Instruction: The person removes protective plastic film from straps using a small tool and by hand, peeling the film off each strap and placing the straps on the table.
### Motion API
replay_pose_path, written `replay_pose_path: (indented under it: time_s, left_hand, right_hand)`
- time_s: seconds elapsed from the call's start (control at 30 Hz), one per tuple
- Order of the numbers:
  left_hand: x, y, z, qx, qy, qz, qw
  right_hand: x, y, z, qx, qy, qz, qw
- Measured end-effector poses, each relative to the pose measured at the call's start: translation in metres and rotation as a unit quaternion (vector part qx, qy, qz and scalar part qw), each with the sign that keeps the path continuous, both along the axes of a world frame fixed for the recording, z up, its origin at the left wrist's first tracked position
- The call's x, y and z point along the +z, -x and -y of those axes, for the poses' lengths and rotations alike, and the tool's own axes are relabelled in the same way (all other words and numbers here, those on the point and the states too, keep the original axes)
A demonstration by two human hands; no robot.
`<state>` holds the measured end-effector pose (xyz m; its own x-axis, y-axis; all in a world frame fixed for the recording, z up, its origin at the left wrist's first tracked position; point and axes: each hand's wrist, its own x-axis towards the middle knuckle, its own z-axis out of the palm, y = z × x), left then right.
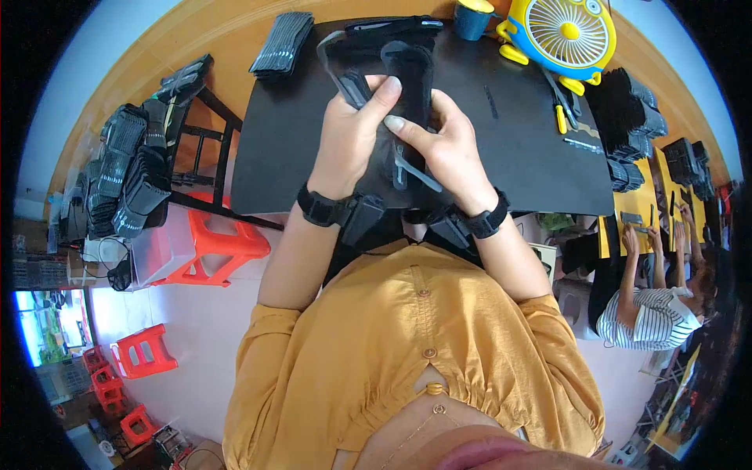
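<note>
Over the dark table (517,172), both hands hold black strap-like pieces with grey edges. My left hand (352,129) is closed round a folded black and grey strap (352,88), its thumb pressed on the material. Beside it, my right hand (446,145) grips a wider black strap (411,78), the thumb lying across its front. A grey-edged end (415,171) hangs below the right thumb. The two thumbs are close together. Behind the hands, another black piece (392,27) lies at the table's far edge. Both wrists wear black bands.
A stack of grey-black straps (283,43) sits at the far left corner. Blue cup (472,19), yellow-blue fan (569,31) and yellow-handled tool (561,117) stand or lie right. More black stacks (627,113) are beyond. Red stools (223,243) are left; a co-worker (650,317) sits right.
</note>
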<state>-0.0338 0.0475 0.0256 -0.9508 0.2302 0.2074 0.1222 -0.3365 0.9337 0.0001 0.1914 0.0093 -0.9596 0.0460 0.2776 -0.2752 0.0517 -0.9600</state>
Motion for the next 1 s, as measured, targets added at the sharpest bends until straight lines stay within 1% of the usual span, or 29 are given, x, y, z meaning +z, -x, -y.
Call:
replay_pose_path:
  time_s: [0.03, 0.07, 0.1, 0.13, 0.17, 0.2, 0.27, 0.33, 0.4, 0.43, 0.47, 0.53, 0.6, 0.63, 0.67, 0.7, 0.73, 0.77, 0.8, 0.83, 0.87, 0.9, 0.93, 0.97, 1.0]
  left_hand:
    - [-0.001, -0.003, -0.007, 0.032, -0.037, -0.016, 0.999]
    - [0.000, -0.005, -0.010, 0.032, -0.037, -0.016, 0.999]
    - [0.004, -0.006, -0.013, 0.013, -0.092, 0.003, 0.996]
    - [0.006, -0.008, -0.014, -0.007, -0.146, 0.022, 0.989]
    - [0.004, -0.003, -0.015, -0.023, -0.166, 0.046, 0.985]
    - [0.005, -0.002, -0.017, -0.022, -0.166, 0.047, 0.985]
    - [0.008, -0.001, -0.019, 0.000, -0.217, 0.115, 0.969]
    - [0.006, 0.005, -0.017, -0.007, -0.222, 0.128, 0.967]
    - [0.004, 0.012, -0.016, 0.008, -0.187, 0.119, 0.975]
    - [0.005, 0.013, -0.016, 0.021, -0.165, 0.124, 0.978]
    - [0.004, 0.015, -0.014, 0.024, -0.166, 0.125, 0.978]
    - [0.003, 0.022, -0.007, 0.007, -0.167, 0.129, 0.978]
    - [0.003, 0.024, -0.003, -0.001, -0.169, 0.150, 0.974]
    - [0.006, 0.023, -0.005, 0.000, -0.157, 0.142, 0.977]
    - [0.007, 0.024, -0.005, 0.000, -0.145, 0.135, 0.980]
    - [0.001, 0.034, -0.005, -0.002, -0.160, 0.138, 0.978]
    - [-0.009, 0.057, 0.009, 0.000, -0.161, 0.138, 0.977]
    - [-0.022, 0.087, 0.040, 0.012, -0.119, 0.101, 0.988]
    - [-0.034, 0.109, 0.067, 0.027, -0.079, 0.065, 0.994]
    - [-0.044, 0.120, 0.088, 0.073, -0.183, 0.087, 0.976]
    - [-0.042, 0.132, 0.098, 0.111, -0.284, 0.100, 0.947]
    - [-0.022, 0.122, 0.094, 0.110, -0.251, 0.088, 0.958]
    - [-0.002, 0.096, 0.087, 0.110, -0.215, 0.089, 0.966]
    - [0.012, 0.077, 0.082, 0.085, -0.181, 0.074, 0.977]
    - [0.015, 0.068, 0.083, 0.085, -0.183, 0.072, 0.977]
  right_hand:
    - [-0.002, -0.001, 0.001, -0.004, 0.034, -0.021, 0.999]
    - [-0.004, -0.004, 0.002, -0.008, 0.068, -0.039, 0.997]
    - [-0.001, -0.007, 0.004, -0.009, 0.068, -0.039, 0.997]
    - [0.003, -0.010, 0.007, -0.005, 0.138, -0.037, 0.990]
    - [0.005, -0.012, 0.009, 0.000, 0.207, -0.034, 0.978]
    - [0.003, -0.014, 0.010, -0.001, 0.208, -0.032, 0.978]
    - [-0.004, -0.014, 0.011, -0.002, 0.258, -0.023, 0.966]
    - [-0.008, -0.015, 0.018, -0.017, 0.252, -0.046, 0.966]
    - [-0.010, -0.018, 0.022, -0.058, 0.140, -0.120, 0.981]
    - [-0.014, -0.014, 0.016, -0.115, -0.036, -0.188, 0.975]
    - [-0.016, -0.013, 0.015, -0.120, -0.065, -0.265, 0.955]
    - [-0.014, -0.009, 0.011, -0.064, -0.086, -0.346, 0.932]
    - [-0.007, -0.012, 0.008, -0.060, -0.108, -0.357, 0.926]
    - [-0.006, -0.012, 0.006, -0.062, -0.131, -0.370, 0.918]
    - [-0.007, -0.012, 0.004, -0.059, -0.131, -0.369, 0.918]
    - [-0.007, -0.011, 0.002, -0.060, -0.146, -0.393, 0.906]
    - [-0.008, -0.011, 0.000, -0.062, -0.162, -0.416, 0.893]
    - [0.001, -0.025, -0.004, -0.051, -0.197, -0.441, 0.874]
    - [0.001, -0.036, -0.003, -0.023, -0.188, -0.460, 0.868]
    - [0.000, -0.050, -0.003, -0.011, -0.182, -0.436, 0.881]
    - [0.000, -0.056, -0.004, -0.006, -0.176, -0.419, 0.891]
    - [-0.018, -0.053, -0.011, -0.051, -0.188, -0.382, 0.903]
    - [-0.024, -0.050, -0.020, -0.073, -0.176, -0.341, 0.920]
    - [-0.032, -0.049, -0.026, -0.093, -0.142, -0.288, 0.942]
    - [-0.033, -0.042, -0.032, -0.110, -0.109, -0.247, 0.957]
